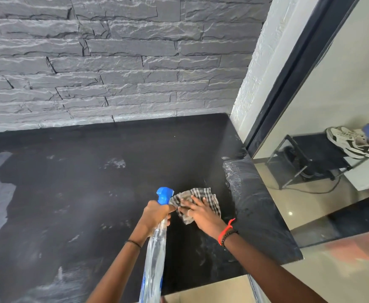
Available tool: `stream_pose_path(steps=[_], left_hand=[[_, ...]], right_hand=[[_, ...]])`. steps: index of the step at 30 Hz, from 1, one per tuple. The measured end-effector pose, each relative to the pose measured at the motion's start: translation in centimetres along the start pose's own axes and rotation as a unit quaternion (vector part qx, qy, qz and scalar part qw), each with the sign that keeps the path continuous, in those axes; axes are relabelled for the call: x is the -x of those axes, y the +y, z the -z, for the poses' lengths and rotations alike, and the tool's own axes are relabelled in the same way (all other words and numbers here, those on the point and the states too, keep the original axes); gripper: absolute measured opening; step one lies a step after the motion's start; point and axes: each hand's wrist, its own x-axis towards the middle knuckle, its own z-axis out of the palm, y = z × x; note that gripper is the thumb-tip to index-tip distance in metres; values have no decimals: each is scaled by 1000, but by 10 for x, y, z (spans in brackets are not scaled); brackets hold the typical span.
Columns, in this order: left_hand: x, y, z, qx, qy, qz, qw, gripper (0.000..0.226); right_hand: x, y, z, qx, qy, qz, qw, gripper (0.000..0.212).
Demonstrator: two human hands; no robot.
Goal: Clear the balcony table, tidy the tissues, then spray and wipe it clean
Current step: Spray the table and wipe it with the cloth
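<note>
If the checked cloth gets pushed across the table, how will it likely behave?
The cloth looks floppy: it lies crumpled under the right hand, so it will probably bunch. The table shows wet-looking streaks, so it should slide easily.

Left hand (156, 212) grips clear spray bottle (154, 254) at the neck, blue nozzle (164, 194) pointing away over the table (80, 182). Right hand (201, 212) flat, fingers spread, pressing checked cloth (203, 196) onto black tabletop, just right of nozzle. Wet streaks and patches across surface, esp. left side and right edge. Grey stone wall (113, 62) behind table. Right: glass door (343, 84) with dark frame, shoes (352, 142) on a black rack (315, 156) seen in it.
</note>
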Motion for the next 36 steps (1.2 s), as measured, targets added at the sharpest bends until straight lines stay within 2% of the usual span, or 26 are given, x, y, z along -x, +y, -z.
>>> stream_pose_path(steps=[2, 5, 9, 11, 13, 16, 19, 23, 29, 31, 34, 36], left_hand=[[5, -5, -5, -3, -5, 1, 1000, 19], [13, -15, -13, 3, -10, 4, 1000, 22], [30, -28, -23, -9, -19, 4, 1000, 20], [39, -37, -29, -17, -26, 8, 999, 21], [45, -45, -36, -28, -30, 15, 999, 26], [58, -56, -48, -43, -33, 23, 998, 30], [71, -62, -61, -66, -36, 34, 997, 26], [80, -70, -70, -87, -31, 39, 995, 24], [89, -77, -63, -51, -20, 36, 998, 23], [87, -76, -55, -51, -9, 13, 999, 23], [82, -72, -39, -9, 10, 8, 1000, 22], [79, -67, -31, 15, 14, 10, 1000, 23]], right_hand=[[23, 2, -19, 17, 37, 78, 996, 71], [61, 26, -34, 65, -13, 114, 991, 61], [72, 76, -24, 82, -12, 34, 996, 59], [62, 113, -33, 20, -47, 1, 999, 84], [51, 131, -48, 0, -37, -27, 999, 94], [48, 113, -30, -20, -44, -62, 997, 86], [49, 106, -27, -4, -33, -73, 997, 87], [50, 102, -22, -43, -24, -96, 994, 87], [58, 61, -6, -49, 6, -119, 992, 80], [58, 35, -5, -35, 2, -104, 994, 78], [64, -5, -25, 15, 56, -20, 998, 73], [81, -23, -46, 34, 53, 6, 998, 74]])
